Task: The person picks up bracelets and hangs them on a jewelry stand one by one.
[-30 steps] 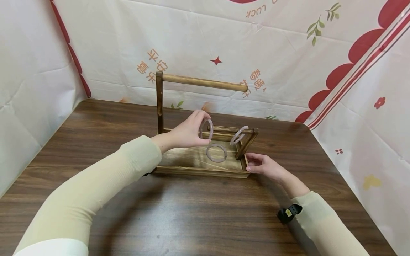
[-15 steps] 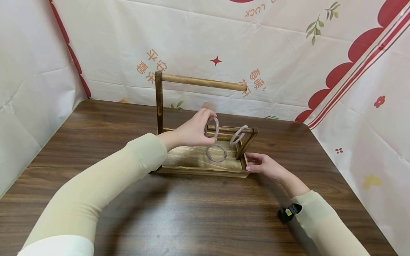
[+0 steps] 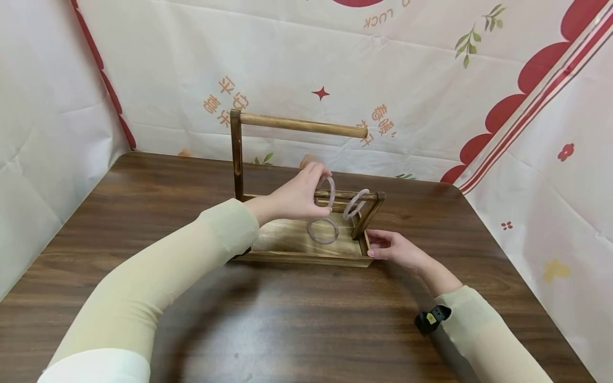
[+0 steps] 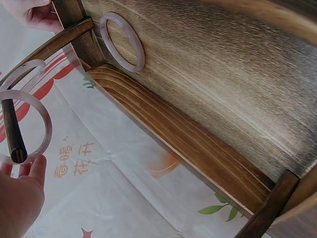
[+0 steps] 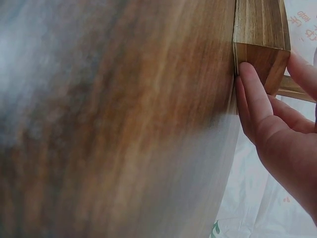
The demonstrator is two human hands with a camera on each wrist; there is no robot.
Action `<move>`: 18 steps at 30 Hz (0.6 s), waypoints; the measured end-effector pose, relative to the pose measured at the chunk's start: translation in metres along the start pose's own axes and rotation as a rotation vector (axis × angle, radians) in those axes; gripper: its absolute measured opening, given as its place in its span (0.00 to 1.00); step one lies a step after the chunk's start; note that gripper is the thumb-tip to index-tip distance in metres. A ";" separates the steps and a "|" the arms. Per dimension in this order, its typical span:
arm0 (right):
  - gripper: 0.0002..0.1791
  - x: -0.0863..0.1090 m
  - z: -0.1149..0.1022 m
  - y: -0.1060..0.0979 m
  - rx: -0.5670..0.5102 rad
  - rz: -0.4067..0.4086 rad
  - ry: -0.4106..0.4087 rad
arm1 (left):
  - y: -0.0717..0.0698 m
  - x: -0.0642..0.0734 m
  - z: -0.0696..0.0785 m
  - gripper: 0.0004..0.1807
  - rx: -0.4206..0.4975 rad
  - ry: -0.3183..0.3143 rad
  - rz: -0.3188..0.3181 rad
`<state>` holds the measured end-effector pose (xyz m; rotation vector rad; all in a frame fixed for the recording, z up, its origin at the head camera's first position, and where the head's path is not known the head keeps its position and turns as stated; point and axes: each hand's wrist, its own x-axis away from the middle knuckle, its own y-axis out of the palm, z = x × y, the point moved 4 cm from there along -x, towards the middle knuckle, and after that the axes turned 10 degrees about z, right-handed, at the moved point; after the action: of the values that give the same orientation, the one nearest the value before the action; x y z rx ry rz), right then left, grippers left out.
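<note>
A wooden bangle stand (image 3: pixel 306 259) has a tray base, a tall upper bar (image 3: pixel 301 123) and a lower peg (image 4: pixel 19 154). My left hand (image 3: pixel 298 197) pinches a pale lilac bangle (image 3: pixel 332 192) between thumb and fingers. In the left wrist view that bangle encircles the free end of the peg. Another bangle (image 4: pixel 37 79) hangs farther along the peg, near its post (image 3: pixel 370 217). A third bangle (image 3: pixel 323 242) lies flat in the tray. My right hand (image 3: pixel 395 249) grips the tray's right end wall (image 5: pixel 262 62), thumb on one side and fingers on the other.
The stand is on a dark brown wood-grain table (image 3: pixel 297 319). A printed white cloth (image 3: pixel 182 69) rises behind the table and at both sides. The tall left post (image 3: pixel 237 154) stands behind my left forearm.
My left hand has moved rightward with the bangle, bringing it over the free end of the lower peg. The right hand has kept its place on the tray end.
</note>
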<state>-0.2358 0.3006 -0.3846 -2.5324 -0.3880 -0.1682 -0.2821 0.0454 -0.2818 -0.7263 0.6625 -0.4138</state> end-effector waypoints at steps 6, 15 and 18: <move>0.38 -0.001 0.001 0.001 -0.003 0.000 0.004 | 0.003 -0.005 0.003 0.35 -0.002 -0.002 -0.015; 0.39 0.000 0.000 0.000 -0.014 -0.003 0.007 | 0.006 -0.010 0.009 0.34 0.000 0.022 -0.045; 0.39 0.000 0.000 0.000 -0.014 -0.004 0.006 | 0.006 -0.011 0.010 0.34 -0.003 0.027 -0.051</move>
<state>-0.2356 0.3002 -0.3846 -2.5451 -0.3905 -0.1800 -0.2825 0.0609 -0.2762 -0.7426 0.6713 -0.4706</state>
